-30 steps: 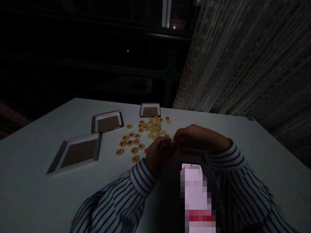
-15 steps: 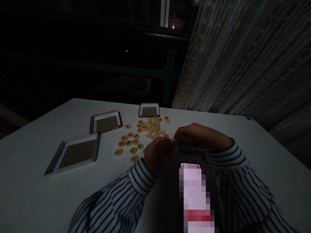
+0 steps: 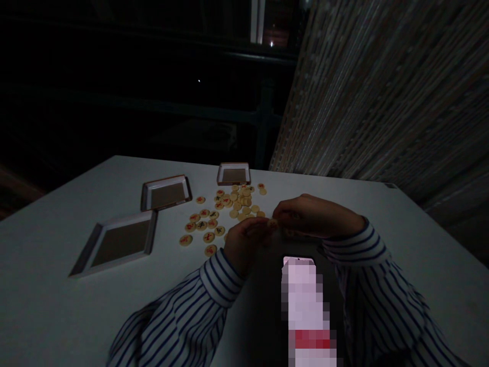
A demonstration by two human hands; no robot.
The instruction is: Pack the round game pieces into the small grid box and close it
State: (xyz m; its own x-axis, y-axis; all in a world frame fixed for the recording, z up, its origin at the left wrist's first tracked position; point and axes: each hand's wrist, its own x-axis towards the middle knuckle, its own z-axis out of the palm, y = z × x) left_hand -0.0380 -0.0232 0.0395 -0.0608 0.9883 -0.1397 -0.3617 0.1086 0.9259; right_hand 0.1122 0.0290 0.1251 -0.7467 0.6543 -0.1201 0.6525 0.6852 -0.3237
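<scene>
**A Single Disc (image 3: 272,223) Between Two Hands in a Dim Room**

The disc, small, round and pale, sits above the desk (image 3: 57,244) at the fingertips of a person's left hand (image 3: 246,242), whose grip is closed on it. The fingertips of the right hand (image 3: 315,216) come right up to the same disc from the other side, wrist bent; in the dim light it cannot be told whether that grip pinches it too. The area beneath the right palm is too dark to read.

Just past the left hand, toward the desk's far edge, lies a crowded heap of pale discs (image 3: 245,199), many with plain faces up. Closer to the desk's left edge, a looser group of marked discs (image 3: 201,225) shows red and black characters, one partly hidden behind the left hand.

Beyond the heap, near the far edge, sits a small shallow tray (image 3: 234,176). A second tray (image 3: 167,195) and a larger white-walled tray (image 3: 122,243) stand toward the left edge, their corners close together.

Between two blue-striped sleeves (image 3: 183,311), nearer the wearer, a phone (image 3: 305,300) glows, its screen pixelated. Past the desk's far right corner hangs a string curtain (image 3: 355,97).
</scene>
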